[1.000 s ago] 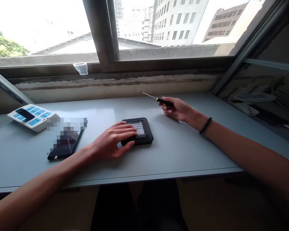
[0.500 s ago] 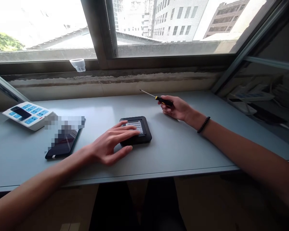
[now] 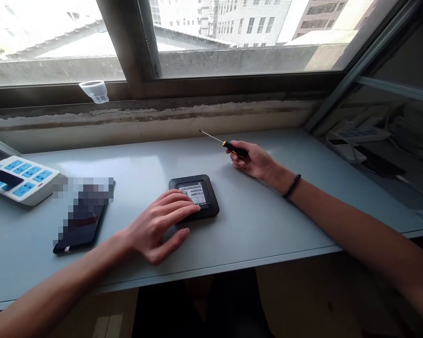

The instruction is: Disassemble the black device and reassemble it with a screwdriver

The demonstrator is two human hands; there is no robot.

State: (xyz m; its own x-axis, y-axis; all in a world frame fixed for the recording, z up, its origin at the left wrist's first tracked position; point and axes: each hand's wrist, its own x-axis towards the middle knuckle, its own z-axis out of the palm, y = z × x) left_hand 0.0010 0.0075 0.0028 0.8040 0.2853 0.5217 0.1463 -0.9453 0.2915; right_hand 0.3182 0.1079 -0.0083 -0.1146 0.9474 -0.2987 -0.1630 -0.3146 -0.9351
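A small black square device [image 3: 201, 188] with a white barcode label lies on the grey table [image 3: 261, 225]. My left hand [image 3: 158, 224] rests flat beside it, with spread fingertips on its near left edge. My right hand [image 3: 254, 160] is closed round the black and yellow handle of a thin screwdriver [image 3: 223, 142]. The screwdriver's shaft points up and to the left, above the table behind the device. A dark bead bracelet [image 3: 291, 186] circles my right wrist.
A black phone [image 3: 78, 226] lies left of the device, partly blurred out. A white power strip with blue sockets [image 3: 18, 178] sits at the far left. A clear plastic cup [image 3: 95, 91] stands on the window ledge. Cables and clutter lie behind glass at right.
My left hand has slid back toward me off the top of the device, so only the fingertips touch it. The view has tilted down and right. The right hand holds the screwdriver as before.
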